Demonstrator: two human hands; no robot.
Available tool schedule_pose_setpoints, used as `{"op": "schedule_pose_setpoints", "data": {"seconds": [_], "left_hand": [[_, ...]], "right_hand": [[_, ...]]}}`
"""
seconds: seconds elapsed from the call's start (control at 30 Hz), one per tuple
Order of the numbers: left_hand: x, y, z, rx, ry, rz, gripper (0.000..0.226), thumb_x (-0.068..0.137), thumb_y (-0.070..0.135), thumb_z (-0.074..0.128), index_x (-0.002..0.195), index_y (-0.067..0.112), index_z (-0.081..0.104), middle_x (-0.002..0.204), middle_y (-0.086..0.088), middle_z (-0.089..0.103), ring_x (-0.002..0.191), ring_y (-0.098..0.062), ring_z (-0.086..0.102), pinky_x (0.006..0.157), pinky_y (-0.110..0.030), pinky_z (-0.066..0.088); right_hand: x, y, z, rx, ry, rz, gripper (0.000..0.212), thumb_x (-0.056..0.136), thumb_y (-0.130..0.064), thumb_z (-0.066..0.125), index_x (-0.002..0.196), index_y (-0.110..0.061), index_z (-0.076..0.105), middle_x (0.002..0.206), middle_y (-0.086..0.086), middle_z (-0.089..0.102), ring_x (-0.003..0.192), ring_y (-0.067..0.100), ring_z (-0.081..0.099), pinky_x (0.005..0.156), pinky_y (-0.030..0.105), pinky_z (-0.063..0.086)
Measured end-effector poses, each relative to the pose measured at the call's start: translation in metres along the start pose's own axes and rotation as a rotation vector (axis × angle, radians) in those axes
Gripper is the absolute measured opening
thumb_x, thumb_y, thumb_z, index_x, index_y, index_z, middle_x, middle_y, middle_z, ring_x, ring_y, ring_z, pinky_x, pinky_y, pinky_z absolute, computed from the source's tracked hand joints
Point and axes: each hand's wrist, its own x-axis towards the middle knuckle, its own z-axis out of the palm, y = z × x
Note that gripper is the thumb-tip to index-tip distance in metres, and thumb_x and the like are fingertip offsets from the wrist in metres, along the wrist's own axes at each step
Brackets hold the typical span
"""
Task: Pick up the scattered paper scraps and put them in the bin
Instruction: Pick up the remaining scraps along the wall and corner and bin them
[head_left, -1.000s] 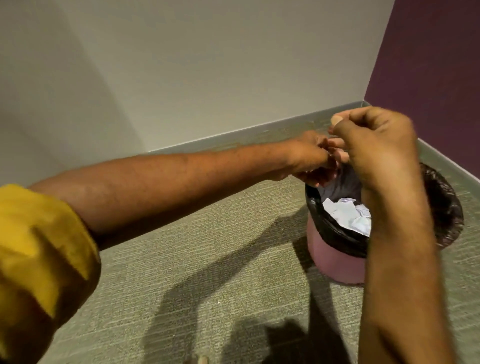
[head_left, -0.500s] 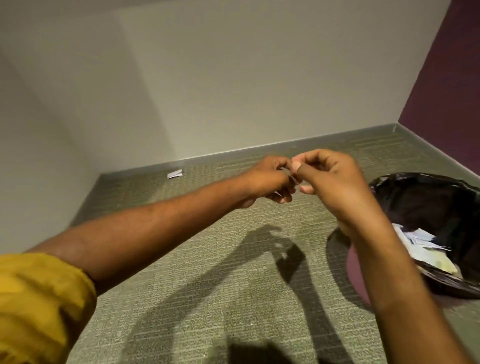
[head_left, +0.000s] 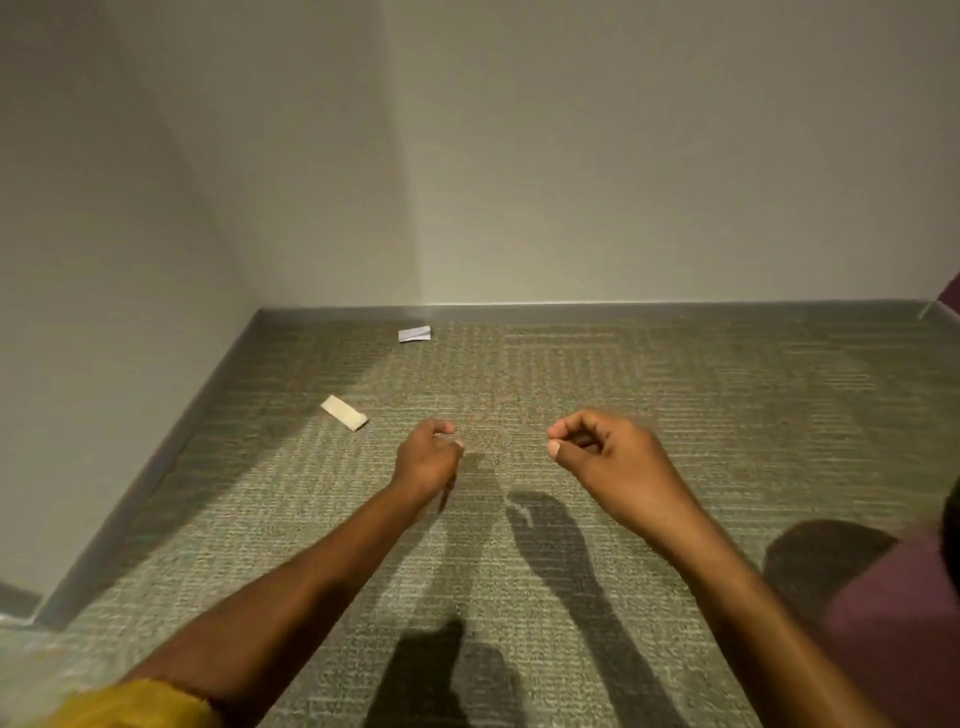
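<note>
Still two scraps (head_left: 414, 334) on carpet (head_left: 675, 395).

A grey-green carpet (head_left: 649, 395) with a fine ribbed weave covers the floor and runs back to a corner of the room. Plain off-white walls (head_left: 571, 156) meet at that corner, with a grey baseboard (head_left: 623, 310) along their foot. At the far right edge a sliver of a dark purple wall (head_left: 953, 293) shows. Long dark shadows (head_left: 561, 551) lie across the carpet in the foreground.
</note>
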Motion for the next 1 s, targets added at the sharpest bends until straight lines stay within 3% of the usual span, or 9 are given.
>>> {"op": "schedule_pose_setpoints", "data": {"seconds": [0.07,0.17,0.27,0.37,0.43,0.57,0.73,0.9,1.0], "left_hand": [[0.026,-0.019,-0.021,0.109,0.123,0.042,0.025,0.099,0.017,0.066,0.124,0.021,0.064,0.094,-0.007,0.074,0.079,-0.023,0.070,0.073,-0.040,0.059],[0.065,-0.046,-0.051,0.308,0.303,0.108,0.043,0.098,0.029,0.073,0.138,0.018,0.062,0.128,-0.011,0.067,0.116,-0.029,0.064,0.094,-0.043,0.054],[0.095,-0.074,-0.076,0.503,0.397,0.091,0.059,0.096,0.044,0.070,0.147,0.019,0.053,0.156,-0.016,0.047,0.144,-0.037,0.044,0.110,-0.056,0.046],[0.121,-0.100,-0.093,0.610,0.379,0.092,0.080,0.093,0.058,0.069,0.155,0.018,0.040,0.176,-0.019,0.016,0.162,-0.041,0.016,0.122,-0.064,0.032],[0.138,-0.111,-0.102,0.629,0.346,0.135,0.086,0.091,0.064,0.069,0.157,0.019,0.038,0.178,-0.014,0.012,0.164,-0.039,0.012,0.121,-0.065,0.029],[0.160,-0.131,-0.110,0.729,0.345,0.178,0.078,0.091,0.077,0.057,0.153,0.033,0.044,0.170,-0.001,0.036,0.157,-0.027,0.030,0.117,-0.063,0.027],[0.157,-0.137,-0.094,0.813,0.548,0.242,0.047,0.104,0.059,0.050,0.140,0.031,0.059,0.150,0.004,0.056,0.144,-0.022,0.046,0.112,-0.056,0.034],[0.158,-0.138,-0.097,0.761,0.564,0.250,0.024,0.109,0.045,0.052,0.116,0.028,0.068,0.131,0.002,0.063,0.130,-0.023,0.054,0.108,-0.052,0.036],[0.157,-0.139,-0.098,0.761,0.591,0.282,0.019,0.106,0.037,0.061,0.108,0.019,0.067,0.125,-0.002,0.060,0.121,-0.027,0.056,0.099,-0.047,0.039]], "right_hand": [[0.017,0.004,0.020,-0.027,-0.032,0.018,0.001,0.100,-0.026,0.074,0.100,-0.027,0.074,0.095,-0.008,0.074,0.089,0.007,0.070,0.077,0.024,0.054],[0.041,0.016,0.051,-0.079,-0.098,0.045,0.005,0.100,-0.024,0.074,0.097,-0.028,0.073,0.094,-0.009,0.073,0.088,0.009,0.070,0.079,0.031,0.059],[0.061,0.032,0.082,-0.128,-0.173,0.066,0.005,0.100,-0.022,0.073,0.095,-0.024,0.072,0.091,-0.004,0.074,0.083,0.017,0.071,0.080,0.044,0.061],[0.079,0.053,0.109,-0.210,-0.234,0.025,0.006,0.101,-0.018,0.070,0.095,-0.020,0.071,0.088,-0.007,0.072,0.081,0.005,0.068,0.080,0.039,0.060],[0.089,0.067,0.125,-0.237,-0.276,0.020,0.008,0.101,-0.018,0.070,0.096,-0.024,0.070,0.090,-0.011,0.071,0.084,0.001,0.068,0.079,0.030,0.060],[0.108,0.095,0.154,-0.274,-0.341,0.055,0.007,0.099,-0.022,0.072,0.098,-0.029,0.071,0.092,-0.012,0.072,0.089,0.006,0.069,0.088,0.039,0.062],[0.134,0.111,0.183,-0.343,-0.295,-0.015,0.009,0.099,-0.021,0.067,0.102,-0.029,0.069,0.096,-0.012,0.068,0.092,0.012,0.066,0.084,0.042,0.059],[0.181,0.106,0.213,-0.463,-0.222,-0.229,0.024,0.102,-0.028,0.067,0.126,-0.027,0.066,0.122,-0.007,0.065,0.116,0.017,0.057,0.096,0.039,0.053],[0.223,0.105,0.233,-0.601,-0.294,-0.329,0.059,0.100,-0.054,0.062,0.150,-0.025,0.052,0.157,-0.001,0.051,0.147,0.025,0.045,0.119,0.047,0.041]]}}
